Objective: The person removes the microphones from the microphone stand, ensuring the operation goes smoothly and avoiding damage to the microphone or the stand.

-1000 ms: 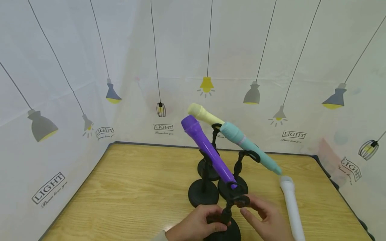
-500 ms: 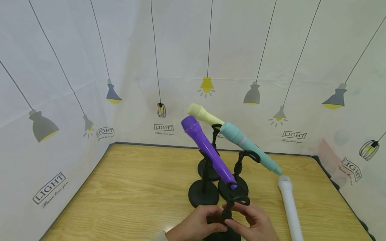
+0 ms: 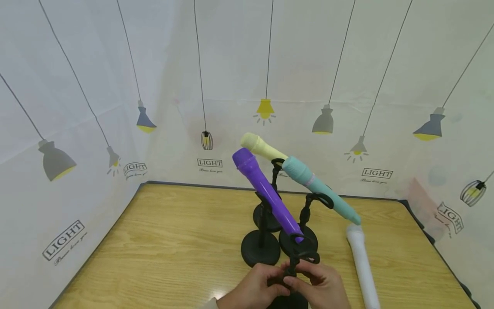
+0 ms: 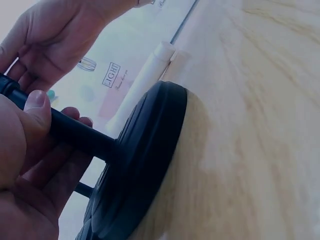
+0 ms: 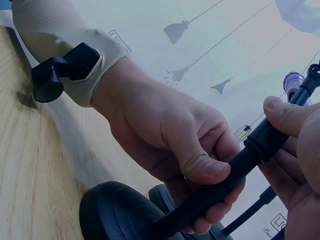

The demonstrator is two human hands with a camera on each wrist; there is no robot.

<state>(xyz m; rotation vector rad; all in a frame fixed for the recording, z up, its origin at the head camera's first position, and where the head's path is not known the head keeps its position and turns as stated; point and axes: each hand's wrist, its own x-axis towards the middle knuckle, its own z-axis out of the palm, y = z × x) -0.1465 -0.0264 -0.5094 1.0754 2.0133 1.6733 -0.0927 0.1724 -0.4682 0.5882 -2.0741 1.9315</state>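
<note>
Front stand [image 4: 112, 149] could be tipping

It is resting upright on the table [image 3: 166, 240], just in front of the purple mic [image 3: 272, 199]. My left hand [image 3: 251, 286] is gripping its pole [image 5: 197, 202] low down; my right hand [image 3: 323, 285] is pinching higher, close beside. If both are pulling unevenly, the base [image 4: 145, 160] could be lifting. If I am pushing too far forward, the clip [image 3: 316, 259] could be knocking that mic loose.
</note>
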